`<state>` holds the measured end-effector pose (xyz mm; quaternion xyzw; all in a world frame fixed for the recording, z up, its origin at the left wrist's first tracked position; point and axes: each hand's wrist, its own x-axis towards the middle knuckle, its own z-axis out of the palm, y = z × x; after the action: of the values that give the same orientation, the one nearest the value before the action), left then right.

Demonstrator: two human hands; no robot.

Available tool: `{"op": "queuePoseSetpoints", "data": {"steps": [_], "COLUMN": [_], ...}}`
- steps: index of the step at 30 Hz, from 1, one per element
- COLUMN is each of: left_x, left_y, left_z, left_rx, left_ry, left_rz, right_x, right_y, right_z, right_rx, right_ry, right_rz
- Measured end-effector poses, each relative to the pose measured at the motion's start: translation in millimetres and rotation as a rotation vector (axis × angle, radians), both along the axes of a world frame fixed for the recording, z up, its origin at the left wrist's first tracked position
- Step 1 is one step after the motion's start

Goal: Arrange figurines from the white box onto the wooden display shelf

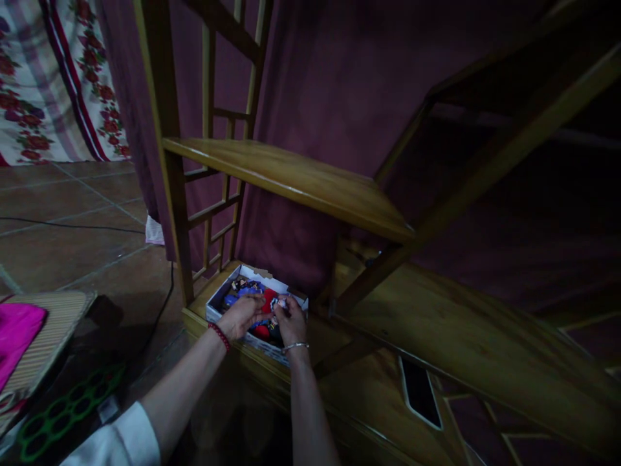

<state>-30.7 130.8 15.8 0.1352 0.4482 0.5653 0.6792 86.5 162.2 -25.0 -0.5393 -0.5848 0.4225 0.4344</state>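
The right hand (292,320) has its fingertips pinched on a small white-and-dark piece (277,303) over the cardboard box (266,347). The left hand (242,316) is just beside it with fingers extended towards the piece; whether they grip anything I cannot tell. Blue figures (245,289) and a red item (268,299) lie inside the box, partly hidden by the hands.

The box sits on the low board of a wooden shelf unit, in its corner. A lattice side panel (208,213) rises just behind and to the left, and a thick post (169,162) stands at the front. A higher shelf board (291,178) runs above and beyond the box, limiting the room overhead. On the right, a slanting wooden bar (378,278) crosses near the box, and a phone (421,391) lies farther along, well apart from the hands.

A dark curtain (315,84) hangs behind. On the floor at left are a black cable (72,224) and a green holder with round openings (70,408), near a striped mat (55,327) bearing a pink cloth (19,333).
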Motion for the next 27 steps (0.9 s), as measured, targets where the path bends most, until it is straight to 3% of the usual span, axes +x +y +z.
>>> {"op": "queuePoseSetpoints", "data": {"steps": [5, 16, 27], "left_x": [4.8, 12.7, 38.2], "left_y": [-26.4, -113.6, -186.3], "left_z": [18.4, 71.2, 115.1], "left_rx": [0.016, 0.14, 0.211], "left_ry": [0.025, -0.055, -0.061], "left_rz": [0.048, -0.055, -0.098], "right_x": [3.0, 25.1, 54.9], "right_y": [-22.6, -109.5, -182.7], "right_z": [24.1, 112.0, 163.3], "right_rx": [0.059, 0.117, 0.114], "right_ry": [-0.094, -0.103, 0.067], "right_rz": [0.009, 0.137, 0.233]}}
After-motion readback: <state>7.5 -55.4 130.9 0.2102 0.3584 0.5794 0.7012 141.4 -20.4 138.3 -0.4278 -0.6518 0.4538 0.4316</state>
